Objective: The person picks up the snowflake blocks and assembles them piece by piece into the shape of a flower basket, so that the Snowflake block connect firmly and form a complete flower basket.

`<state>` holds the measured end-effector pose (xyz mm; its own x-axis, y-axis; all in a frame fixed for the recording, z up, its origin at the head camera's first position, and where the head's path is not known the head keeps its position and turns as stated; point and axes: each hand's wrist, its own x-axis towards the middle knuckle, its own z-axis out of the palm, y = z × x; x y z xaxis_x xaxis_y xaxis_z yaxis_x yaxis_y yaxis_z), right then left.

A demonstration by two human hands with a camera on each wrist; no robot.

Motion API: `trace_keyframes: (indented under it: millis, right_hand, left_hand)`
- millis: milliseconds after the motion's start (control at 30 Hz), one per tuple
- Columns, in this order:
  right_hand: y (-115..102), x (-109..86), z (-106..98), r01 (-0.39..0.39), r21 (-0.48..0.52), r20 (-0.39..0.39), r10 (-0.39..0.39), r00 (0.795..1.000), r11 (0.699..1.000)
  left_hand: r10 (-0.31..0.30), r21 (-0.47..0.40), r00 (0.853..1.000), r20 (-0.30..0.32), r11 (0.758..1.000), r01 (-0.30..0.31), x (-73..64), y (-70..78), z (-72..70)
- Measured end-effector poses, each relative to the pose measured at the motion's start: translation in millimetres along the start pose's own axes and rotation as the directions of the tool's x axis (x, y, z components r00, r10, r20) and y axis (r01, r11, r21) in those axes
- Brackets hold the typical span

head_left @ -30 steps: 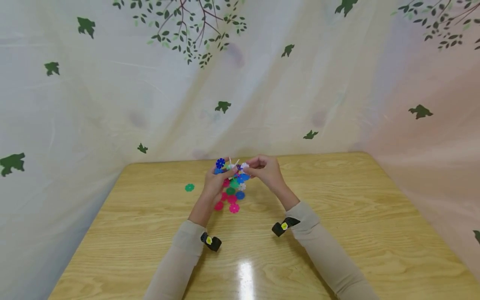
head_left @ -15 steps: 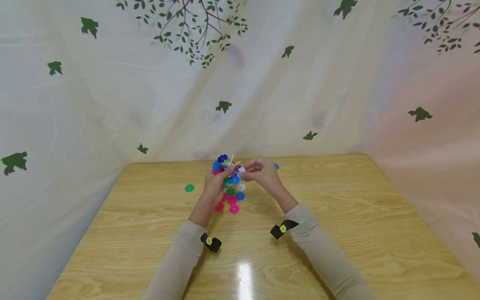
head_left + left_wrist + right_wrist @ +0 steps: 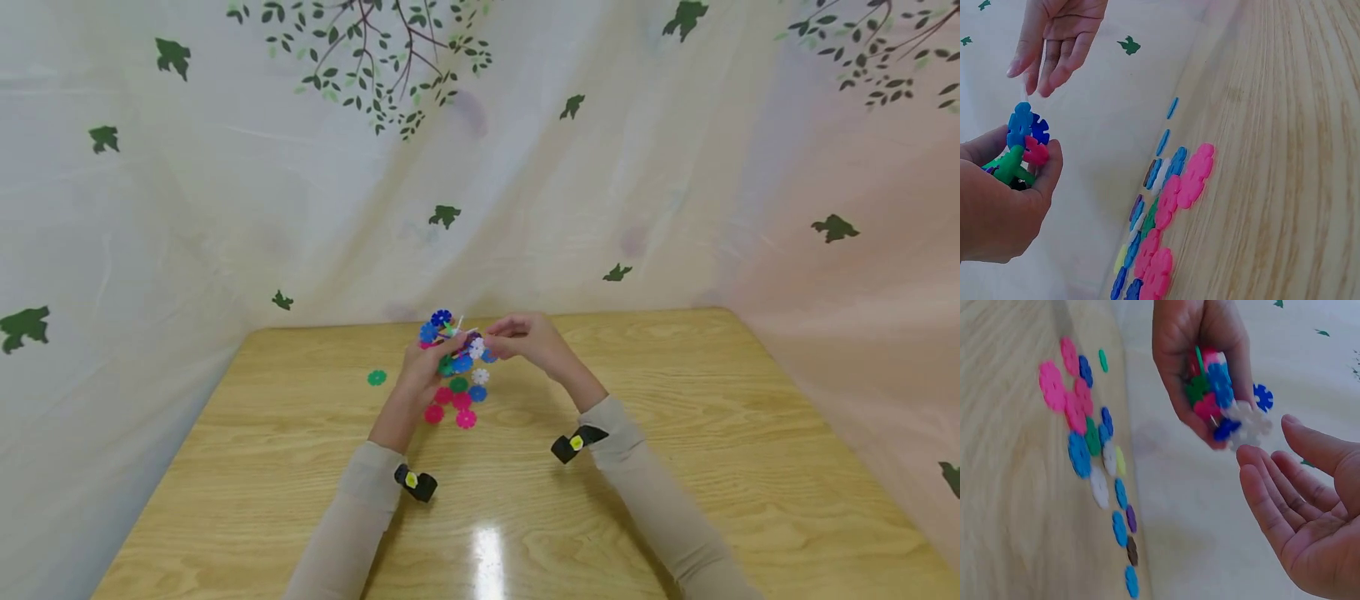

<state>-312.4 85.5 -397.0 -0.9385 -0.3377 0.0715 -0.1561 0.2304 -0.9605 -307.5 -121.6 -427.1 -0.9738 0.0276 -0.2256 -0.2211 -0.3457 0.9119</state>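
Observation:
My left hand (image 3: 422, 362) grips a cluster of interlocked flower-shaped plastic discs (image 3: 1219, 381) in blue, green, pink and white, raised above the table. Part of the cluster is hidden by the fingers. A white disc (image 3: 1252, 427) juts from its side facing my right hand (image 3: 1325, 528). That hand has its fingers and thumb spread just beside the white disc, with nothing visible between them. In the left wrist view, the right hand (image 3: 1063, 44) hangs beyond the cluster, whose blue disc (image 3: 1020, 127) stands up over the left fingers.
Loose flower discs lie flat on the wooden table (image 3: 637, 500) beneath the hands, including pink discs (image 3: 461, 402), a blue disc (image 3: 477, 393) and a white disc (image 3: 480, 377). A green disc (image 3: 377, 377) lies apart on the left. Behind the table hangs a patterned cloth (image 3: 525, 183).
My right fingers, earlier at the white disc on the cluster, have come off it and spread slightly to the right. The left hand still holds the cluster, which has shifted slightly left.

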Motion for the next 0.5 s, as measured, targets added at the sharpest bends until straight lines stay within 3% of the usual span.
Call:
trace_keyframes:
  millis: [200,500]
  right_hand:
    - [-1.1,2.8,-34.6,0.004,-0.133,-0.007,-0.004,1.000,0.991]
    - [23.8,16.1,-80.8,0.004,-0.261,0.019,0.002,1.000,0.965]
  left_hand:
    - [-0.002,0.015,1.000,-0.003,1.000,0.002,-0.9,2.5,-0.2]
    - [-0.018,0.072,0.999,0.050,0.997,0.014,-2.6,1.8,-2.5]
